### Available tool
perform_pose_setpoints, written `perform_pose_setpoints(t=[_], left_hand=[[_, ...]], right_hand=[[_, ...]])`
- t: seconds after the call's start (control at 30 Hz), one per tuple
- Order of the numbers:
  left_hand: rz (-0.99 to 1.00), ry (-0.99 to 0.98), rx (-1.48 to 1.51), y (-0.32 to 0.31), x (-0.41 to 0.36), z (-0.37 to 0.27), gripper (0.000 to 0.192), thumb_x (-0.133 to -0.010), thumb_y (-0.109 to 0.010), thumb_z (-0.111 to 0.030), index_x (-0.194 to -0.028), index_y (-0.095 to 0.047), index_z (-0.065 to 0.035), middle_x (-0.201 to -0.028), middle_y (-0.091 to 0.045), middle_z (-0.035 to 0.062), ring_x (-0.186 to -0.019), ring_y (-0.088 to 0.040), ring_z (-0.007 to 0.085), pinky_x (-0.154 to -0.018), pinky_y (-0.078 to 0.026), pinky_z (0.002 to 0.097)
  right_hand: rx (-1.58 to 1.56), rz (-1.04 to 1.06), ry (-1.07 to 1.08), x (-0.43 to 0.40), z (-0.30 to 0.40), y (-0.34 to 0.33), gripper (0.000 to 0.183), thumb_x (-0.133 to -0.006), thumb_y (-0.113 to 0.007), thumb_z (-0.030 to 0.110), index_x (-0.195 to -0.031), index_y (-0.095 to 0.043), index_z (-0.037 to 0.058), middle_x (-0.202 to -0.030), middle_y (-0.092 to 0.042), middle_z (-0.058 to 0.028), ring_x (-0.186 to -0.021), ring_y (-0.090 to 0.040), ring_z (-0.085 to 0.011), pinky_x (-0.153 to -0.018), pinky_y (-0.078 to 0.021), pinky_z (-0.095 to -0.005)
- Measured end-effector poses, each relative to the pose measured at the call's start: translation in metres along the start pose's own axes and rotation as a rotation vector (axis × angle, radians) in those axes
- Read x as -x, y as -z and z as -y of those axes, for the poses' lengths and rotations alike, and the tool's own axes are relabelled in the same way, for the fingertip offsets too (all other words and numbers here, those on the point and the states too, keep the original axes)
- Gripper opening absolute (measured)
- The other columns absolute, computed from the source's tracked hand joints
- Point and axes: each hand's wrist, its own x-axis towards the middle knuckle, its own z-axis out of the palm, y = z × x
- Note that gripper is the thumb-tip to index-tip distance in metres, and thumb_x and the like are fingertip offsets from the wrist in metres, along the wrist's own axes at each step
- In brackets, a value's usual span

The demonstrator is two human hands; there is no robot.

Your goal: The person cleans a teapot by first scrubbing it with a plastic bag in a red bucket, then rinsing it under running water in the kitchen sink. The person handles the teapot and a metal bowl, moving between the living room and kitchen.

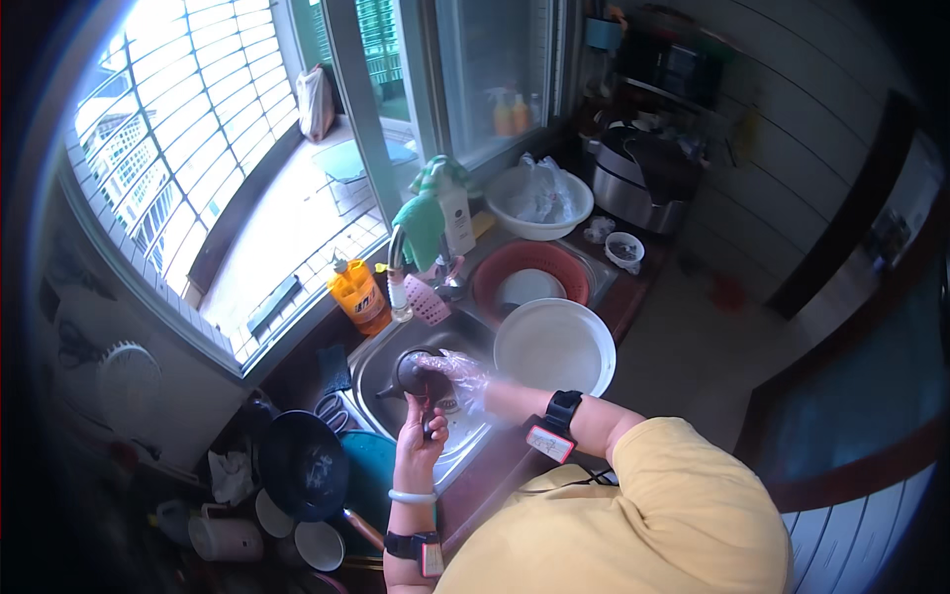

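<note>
A small dark pot (410,373), with a short spout on its left side, is held over the stainless steel sink (361,377). My bare left hand (421,434) grips its handle from below. My right hand (459,373) wears a clear plastic glove and rests on the pot's round upper side, its fingertips against the dark surface. Whether the glove hides a cloth or sponge I cannot tell. Below the pot, part of the drain shows in the sink. The chrome faucet (398,289) stands behind, with a green cloth (420,230) draped over it.
A white basin (555,347) sits at the sink's right, before a red colander (486,278). An orange detergent bottle (359,297) stands by the window. A dark frying pan (304,464) and scissors (332,410) lie at the left. A rice cooker (631,182) is far right.
</note>
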Motion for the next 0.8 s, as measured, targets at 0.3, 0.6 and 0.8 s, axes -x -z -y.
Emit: perform_pose_setpoints(t=[0.3, 0.6, 0.8], left_hand=[[0.313, -0.228, -0.47, -0.012, 0.032, -0.023, 0.046, -0.09, -0.043, -0.044, -0.116, -0.047, -0.0063, -0.099, -0.059, 0.0134, -0.071, -0.057, 0.0173, -0.061, -0.048, 0.025], [-0.366, -0.754, -1.382, 0.01, -0.015, -0.044, 0.07, -0.074, -0.071, -0.023, -0.127, -0.036, 0.0081, -0.131, -0.04, 0.0207, -0.122, -0.039, 0.0254, -0.099, -0.032, 0.0319], [-0.255, -0.803, -1.278, -0.064, -0.04, -0.026, 0.062, -0.078, -0.069, -0.025, -0.129, -0.041, -0.0043, -0.123, -0.048, 0.013, -0.109, -0.049, 0.0194, -0.087, -0.042, 0.0276]], right_hand=[[-0.405, -0.128, 0.089, -0.023, 0.007, 0.0, 0.034, -0.076, -0.066, 0.041, -0.09, -0.06, 0.0112, -0.088, -0.061, -0.006, -0.067, -0.062, -0.0211, -0.056, -0.0538, -0.0353], [-0.599, 0.581, 0.303, -0.022, 0.045, 0.059, 0.032, -0.082, -0.059, 0.037, -0.091, -0.055, 0.0069, -0.086, -0.057, -0.0095, -0.08, -0.057, -0.0255, -0.069, -0.0502, -0.041], [-0.435, 0.108, 0.246, 0.086, 0.127, 0.105, 0.041, -0.08, -0.06, 0.04, -0.1, -0.054, 0.0042, -0.096, -0.058, -0.0118, -0.089, -0.058, -0.0254, -0.077, -0.0505, -0.0416]])
